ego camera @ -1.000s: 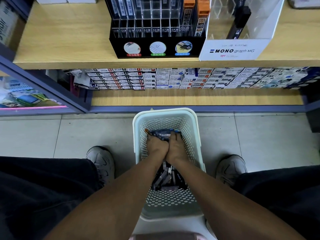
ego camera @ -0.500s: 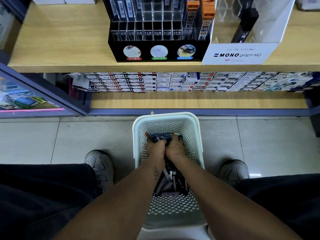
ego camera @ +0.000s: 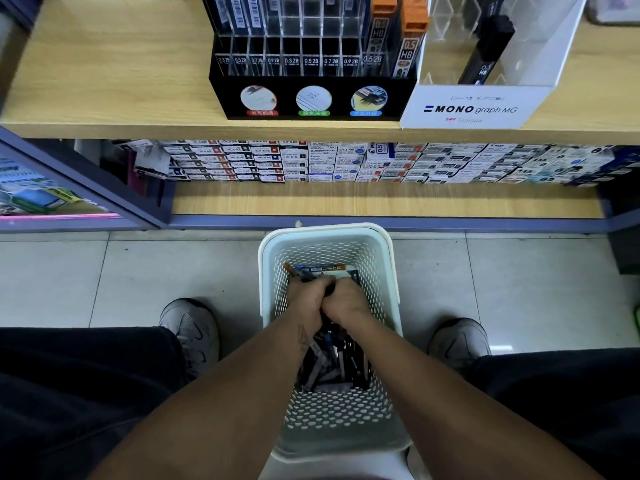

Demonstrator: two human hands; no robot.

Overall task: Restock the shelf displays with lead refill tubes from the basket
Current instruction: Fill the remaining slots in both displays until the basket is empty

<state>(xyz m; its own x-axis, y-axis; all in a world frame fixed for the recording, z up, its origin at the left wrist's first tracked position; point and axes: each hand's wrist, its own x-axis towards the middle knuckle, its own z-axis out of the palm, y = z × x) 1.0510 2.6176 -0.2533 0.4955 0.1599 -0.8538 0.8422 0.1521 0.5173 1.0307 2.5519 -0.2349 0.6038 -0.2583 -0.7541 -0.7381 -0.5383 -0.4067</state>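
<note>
A pale perforated basket [ego camera: 388,271] stands on the floor between my feet, holding several dark lead refill tubes [ego camera: 329,368]. Both hands are down inside it, pressed together. My left hand [ego camera: 306,297] and my right hand [ego camera: 346,301] have their fingers curled round a bundle of tubes [ego camera: 311,271] whose ends stick out toward the shelf. On the upper shelf a black display rack [ego camera: 311,98] has mostly bare clear slots, with two orange-capped tubes [ego camera: 412,32] at its right end. Beside it, a white MONO graph display [ego camera: 467,109] holds one black tube [ego camera: 488,50].
The wooden upper shelf [ego camera: 104,81] juts out above a lower shelf [ego camera: 381,199] lined with rows of small boxes [ego camera: 346,161]. My grey shoes [ego camera: 190,330] flank the basket on the tiled floor [ego camera: 138,271]. A glass-fronted cabinet [ego camera: 52,195] stands at left.
The hands have shifted slightly within the basket, still gathered over the tubes. The view has tilted down a little, so the shelf sits lower in frame.
</note>
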